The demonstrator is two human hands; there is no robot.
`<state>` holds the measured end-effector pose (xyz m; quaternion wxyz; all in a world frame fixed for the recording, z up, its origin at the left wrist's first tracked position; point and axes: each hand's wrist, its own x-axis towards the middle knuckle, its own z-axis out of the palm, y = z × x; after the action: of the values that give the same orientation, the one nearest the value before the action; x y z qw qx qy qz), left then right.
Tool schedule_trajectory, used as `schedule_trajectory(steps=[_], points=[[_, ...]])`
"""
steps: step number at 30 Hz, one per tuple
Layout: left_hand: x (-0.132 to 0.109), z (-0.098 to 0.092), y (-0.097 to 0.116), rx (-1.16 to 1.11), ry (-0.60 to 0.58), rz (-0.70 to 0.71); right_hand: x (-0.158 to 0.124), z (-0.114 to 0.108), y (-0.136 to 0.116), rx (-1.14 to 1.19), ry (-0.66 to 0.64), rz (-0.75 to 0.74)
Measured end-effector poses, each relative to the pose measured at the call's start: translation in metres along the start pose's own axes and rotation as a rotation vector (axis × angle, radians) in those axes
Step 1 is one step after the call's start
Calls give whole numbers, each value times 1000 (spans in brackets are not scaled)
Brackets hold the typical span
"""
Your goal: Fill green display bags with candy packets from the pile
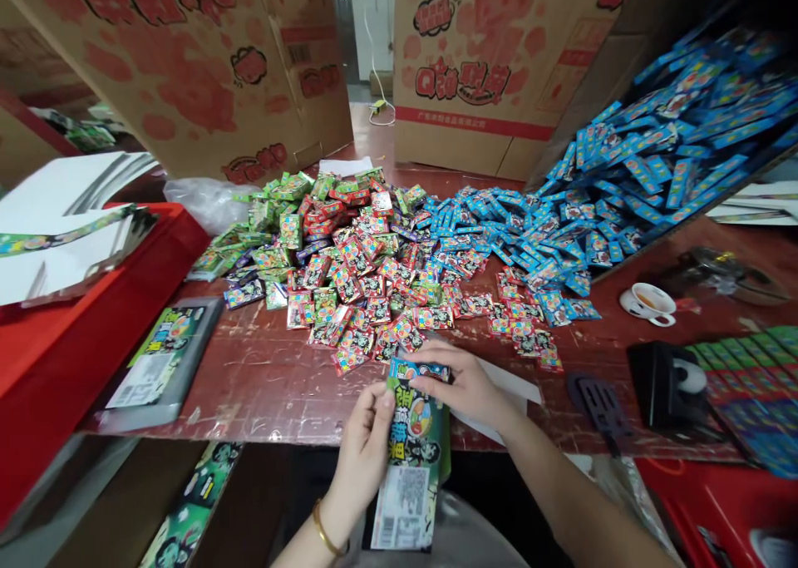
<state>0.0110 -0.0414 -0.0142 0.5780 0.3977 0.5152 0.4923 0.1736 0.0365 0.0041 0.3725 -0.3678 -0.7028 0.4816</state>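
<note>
Printed green pouch (411, 460) upright at near table (262, 393) edge; left hand (366, 439) nearly closed, gripping its side; right hand (467, 385) pinches blue packet (436, 372) at pouch top; packet pile (355, 260) beyond.

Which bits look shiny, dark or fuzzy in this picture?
Head view: pale glints on the red table near its front edge; head view: top right corner nearly black, above the blue packets; head view: tape dispenser smeary, the held bag clearer.
</note>
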Motion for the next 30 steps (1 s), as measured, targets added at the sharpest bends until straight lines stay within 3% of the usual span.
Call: schedule_trajectory(steps=[3,7,17,23,30], points=[[-1,0,0,-72,-3,10,-10,10,9,56,81,38],[-3,-9,-3,58,11,61,-18,32,24,160,181,74],[-7,-31,-11,305,90,108,-17,55,13,111,169,-15],[-9,-39,-16,246,137,102,-32,77,21,433,320,179],[-4,-41,-6,267,157,310,-30,90,21,447,410,75]])
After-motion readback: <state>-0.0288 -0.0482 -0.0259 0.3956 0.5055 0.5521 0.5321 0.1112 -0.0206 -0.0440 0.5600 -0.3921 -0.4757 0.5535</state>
